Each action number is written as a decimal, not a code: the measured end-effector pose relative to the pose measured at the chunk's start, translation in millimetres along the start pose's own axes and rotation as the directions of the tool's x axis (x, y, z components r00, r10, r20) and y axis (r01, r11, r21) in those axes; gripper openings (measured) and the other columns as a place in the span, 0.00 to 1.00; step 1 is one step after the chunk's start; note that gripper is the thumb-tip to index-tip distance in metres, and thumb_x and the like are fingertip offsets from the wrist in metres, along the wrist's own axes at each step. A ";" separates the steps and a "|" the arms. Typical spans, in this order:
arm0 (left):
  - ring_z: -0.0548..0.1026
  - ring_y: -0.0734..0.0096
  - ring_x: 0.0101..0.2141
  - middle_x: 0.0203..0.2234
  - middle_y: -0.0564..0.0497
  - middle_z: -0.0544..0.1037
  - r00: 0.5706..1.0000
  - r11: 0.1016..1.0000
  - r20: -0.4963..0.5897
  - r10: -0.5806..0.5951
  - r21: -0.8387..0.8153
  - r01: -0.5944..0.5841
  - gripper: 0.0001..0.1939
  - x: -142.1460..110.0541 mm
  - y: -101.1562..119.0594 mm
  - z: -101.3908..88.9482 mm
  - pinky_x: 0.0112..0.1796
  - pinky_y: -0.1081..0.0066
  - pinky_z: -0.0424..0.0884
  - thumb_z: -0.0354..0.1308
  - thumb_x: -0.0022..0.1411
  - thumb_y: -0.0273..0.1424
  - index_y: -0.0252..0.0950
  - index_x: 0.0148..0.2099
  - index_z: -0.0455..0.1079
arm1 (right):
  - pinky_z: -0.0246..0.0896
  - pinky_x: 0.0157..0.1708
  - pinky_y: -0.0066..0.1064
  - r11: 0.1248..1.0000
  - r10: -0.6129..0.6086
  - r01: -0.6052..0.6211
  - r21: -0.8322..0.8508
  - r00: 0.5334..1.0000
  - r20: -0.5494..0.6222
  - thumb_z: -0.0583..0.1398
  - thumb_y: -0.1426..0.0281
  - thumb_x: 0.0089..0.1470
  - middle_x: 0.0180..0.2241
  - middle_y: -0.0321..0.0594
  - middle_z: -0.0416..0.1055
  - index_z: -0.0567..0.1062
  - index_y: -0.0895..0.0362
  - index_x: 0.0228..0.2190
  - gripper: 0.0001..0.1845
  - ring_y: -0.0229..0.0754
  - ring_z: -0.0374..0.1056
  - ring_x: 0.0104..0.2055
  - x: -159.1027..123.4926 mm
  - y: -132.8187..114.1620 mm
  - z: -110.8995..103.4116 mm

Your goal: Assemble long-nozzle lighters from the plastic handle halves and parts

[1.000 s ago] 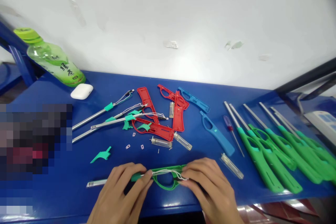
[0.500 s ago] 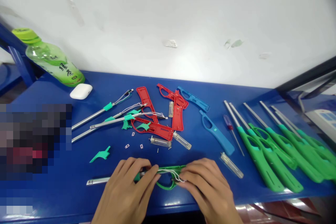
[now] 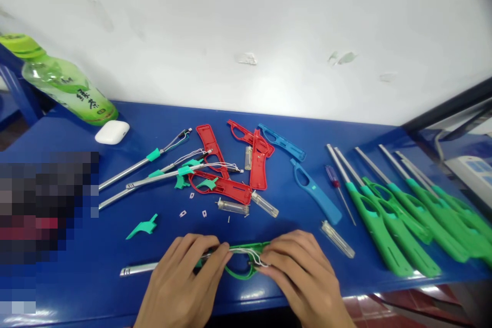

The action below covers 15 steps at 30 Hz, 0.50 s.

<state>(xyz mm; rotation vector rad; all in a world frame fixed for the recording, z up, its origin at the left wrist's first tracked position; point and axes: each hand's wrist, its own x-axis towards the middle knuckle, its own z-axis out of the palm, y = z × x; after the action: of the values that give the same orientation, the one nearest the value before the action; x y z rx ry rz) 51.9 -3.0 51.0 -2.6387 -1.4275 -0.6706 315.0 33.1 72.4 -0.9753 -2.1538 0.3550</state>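
Centrally, in the head view, the green handle shell lies at the table's near edge. Left of its finger loop, the left hand grips the shell and the metal tube. At its right end, the right hand pinches the white wires. Beyond the shell lie red shells; well right, assembled green lighters.

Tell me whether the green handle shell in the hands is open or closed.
Open: white wires show along the green handle shell between the left hand and right hand, with no second half over them.
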 end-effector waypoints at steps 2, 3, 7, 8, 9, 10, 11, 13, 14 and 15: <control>0.81 0.60 0.47 0.49 0.49 0.85 1.000 1.000 0.002 0.005 -0.006 -0.005 0.16 -0.7 0.5 -0.7 0.49 0.57 0.76 0.51 0.80 0.25 0.42 0.55 0.80 | 0.73 0.44 0.37 1.000 0.003 -0.003 0.000 1.000 0.002 0.63 0.71 0.74 0.37 0.37 0.83 0.80 0.55 0.43 0.04 0.41 0.79 0.39 -0.5 0.1 0.0; 0.81 0.60 0.48 0.50 0.50 0.85 1.000 1.000 -0.001 0.008 -0.012 -0.008 0.16 -1.3 0.4 -1.5 0.50 0.56 0.75 0.52 0.80 0.25 0.42 0.54 0.81 | 0.73 0.44 0.37 1.000 0.003 -0.003 -0.003 1.000 0.004 0.63 0.71 0.74 0.37 0.37 0.83 0.80 0.55 0.43 0.05 0.41 0.79 0.39 -0.8 0.2 0.0; 0.79 0.60 0.52 0.52 0.48 0.83 0.998 0.998 -0.035 -0.048 -0.038 0.047 0.14 -5.6 -2.6 -6.8 0.53 0.58 0.73 0.56 0.79 0.26 0.41 0.60 0.78 | 0.73 0.44 0.37 1.000 -0.007 0.007 -0.016 1.000 0.011 0.63 0.71 0.74 0.38 0.37 0.83 0.80 0.55 0.43 0.05 0.41 0.79 0.39 -1.1 0.5 -0.5; 0.79 0.61 0.51 0.51 0.48 0.83 0.997 0.997 -0.045 -0.066 -0.046 0.064 0.15 -6.8 -3.9 -8.3 0.52 0.59 0.74 0.56 0.79 0.26 0.40 0.61 0.77 | 0.73 0.45 0.37 1.000 -0.011 0.012 -0.019 1.000 0.014 0.63 0.71 0.74 0.38 0.37 0.83 0.80 0.55 0.43 0.05 0.41 0.79 0.39 -0.8 0.5 -1.0; 0.79 0.63 0.50 0.50 0.47 0.82 0.995 0.995 -0.050 -0.080 -0.056 0.077 0.15 -7.9 -5.0 -9.6 0.52 0.61 0.74 0.56 0.79 0.26 0.39 0.62 0.77 | 0.73 0.45 0.37 1.000 -0.016 0.017 -0.022 1.000 0.016 0.63 0.71 0.74 0.38 0.37 0.83 0.80 0.55 0.43 0.05 0.41 0.79 0.39 -0.4 0.5 -1.6; 0.78 0.64 0.50 0.49 0.48 0.82 0.995 0.994 -0.053 -0.088 -0.070 0.085 0.16 -8.7 -5.9 -10.7 0.51 0.63 0.74 0.56 0.79 0.25 0.39 0.62 0.77 | 0.73 0.45 0.37 0.999 -0.021 0.021 -0.025 1.000 0.019 0.63 0.71 0.74 0.38 0.37 0.83 0.80 0.55 0.43 0.05 0.41 0.79 0.39 0.1 0.4 -2.4; 0.78 0.66 0.49 0.48 0.48 0.82 0.994 0.992 -0.058 -0.093 -0.085 0.088 0.16 -9.2 -6.4 -11.4 0.52 0.65 0.74 0.55 0.78 0.24 0.40 0.61 0.77 | 0.74 0.45 0.37 0.999 -0.025 0.026 -0.028 0.999 0.023 0.63 0.71 0.74 0.38 0.38 0.83 0.80 0.55 0.43 0.05 0.41 0.79 0.39 0.6 0.3 -3.3; 0.77 0.68 0.49 0.47 0.50 0.81 0.991 0.987 -0.068 -0.114 -0.118 0.105 0.17 -9.0 -6.1 -11.9 0.52 0.67 0.74 0.54 0.78 0.22 0.41 0.60 0.78 | 0.74 0.45 0.38 0.999 -0.030 0.031 -0.039 0.999 0.036 0.62 0.71 0.75 0.38 0.38 0.84 0.81 0.56 0.44 0.06 0.41 0.79 0.40 1.2 0.0 -5.4; 0.77 0.69 0.49 0.47 0.50 0.81 0.988 0.983 -0.082 -0.132 -0.137 0.120 0.17 -8.3 -5.4 -11.7 0.53 0.68 0.73 0.54 0.78 0.21 0.41 0.59 0.78 | 0.74 0.44 0.38 0.998 -0.033 0.034 -0.046 0.999 0.038 0.61 0.71 0.75 0.38 0.39 0.84 0.82 0.56 0.44 0.07 0.41 0.79 0.40 1.1 -0.1 -6.3; 0.77 0.70 0.49 0.47 0.50 0.81 0.984 0.979 -0.095 -0.149 -0.157 0.133 0.17 -7.4 -4.5 -11.2 0.53 0.69 0.73 0.53 0.78 0.20 0.41 0.59 0.78 | 0.74 0.44 0.38 0.998 -0.035 0.037 -0.055 0.999 0.036 0.61 0.72 0.75 0.39 0.40 0.84 0.82 0.56 0.44 0.08 0.42 0.79 0.40 0.8 -0.1 -7.1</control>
<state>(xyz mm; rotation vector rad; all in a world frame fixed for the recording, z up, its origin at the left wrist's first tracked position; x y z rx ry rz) 40.8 -9.2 57.5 -2.5799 -1.6050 -0.9543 319.7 33.3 77.8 -0.9664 -2.2212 0.2980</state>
